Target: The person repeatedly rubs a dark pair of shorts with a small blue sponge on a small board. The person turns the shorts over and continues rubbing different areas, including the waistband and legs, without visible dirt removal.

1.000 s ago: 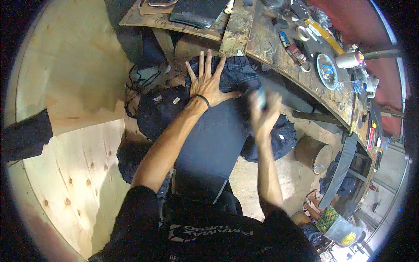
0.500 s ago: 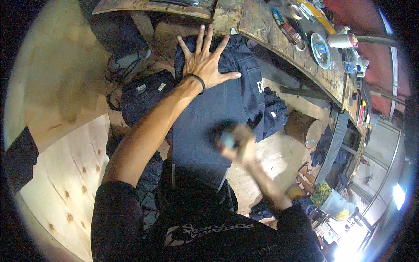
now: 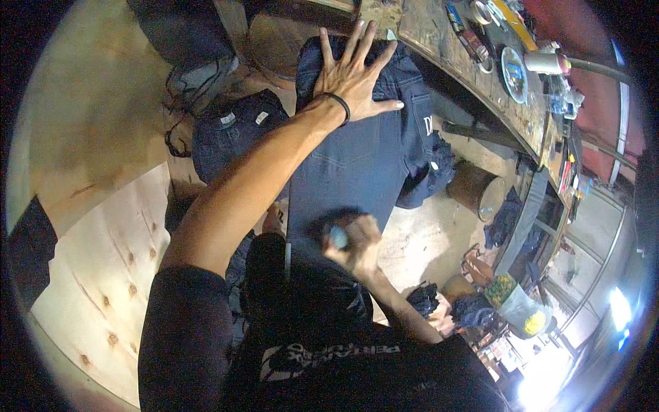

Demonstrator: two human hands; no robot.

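Observation:
Dark blue denim trousers (image 3: 350, 175) lie spread before me, waist end away from me, with back pockets and white lettering along the right side. My left hand (image 3: 357, 79) presses flat on their far part, fingers spread wide, a dark band round the wrist. Nearer to me, my right hand (image 3: 360, 244) is closed round a dark, rounded tool with a light blue part (image 3: 338, 237), held against the cloth of the near part. Motion smears both the hand and the tool, so its exact kind cannot be made out.
More dark denim (image 3: 233, 137) lies to the left, and another pile (image 3: 436, 168) to the right. A worn wooden table (image 3: 439, 48) at the far right bears tape rolls, a dish (image 3: 513, 75) and a thread cone (image 3: 547, 63). A round wooden stump (image 3: 477, 192) stands below; another person sits at lower right.
My right hand has moved left and a little nearer to me across the trousers with the tool. The whole view has shifted slightly; my left hand stays flat on the same part of the cloth.

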